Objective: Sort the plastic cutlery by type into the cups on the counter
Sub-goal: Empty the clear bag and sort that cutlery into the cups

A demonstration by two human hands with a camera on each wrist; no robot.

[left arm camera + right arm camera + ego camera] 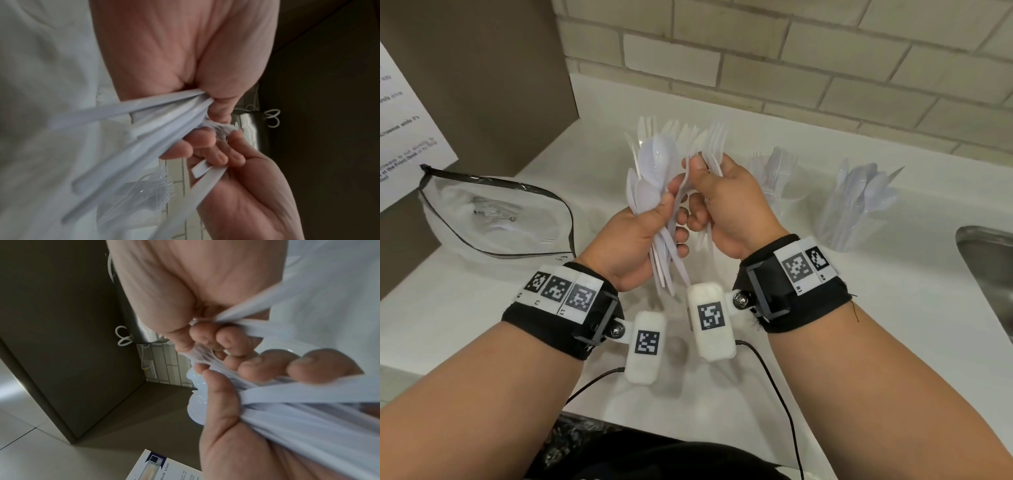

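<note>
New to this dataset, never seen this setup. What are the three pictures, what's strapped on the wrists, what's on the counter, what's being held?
No robot here: a person works bare-handed, wearing black wristbands with printed tags and a small camera on each wrist. The big picture comes from a head camera; the other two look along each hand from the wrists.

The left hand grips a bundle of white plastic cutlery, spoons showing on top. The right hand holds a few forks in its own grip.

On the white counter stand a cup of forks and a cup of spoons, a clear zip bag at left, and a sink edge at right.
</note>
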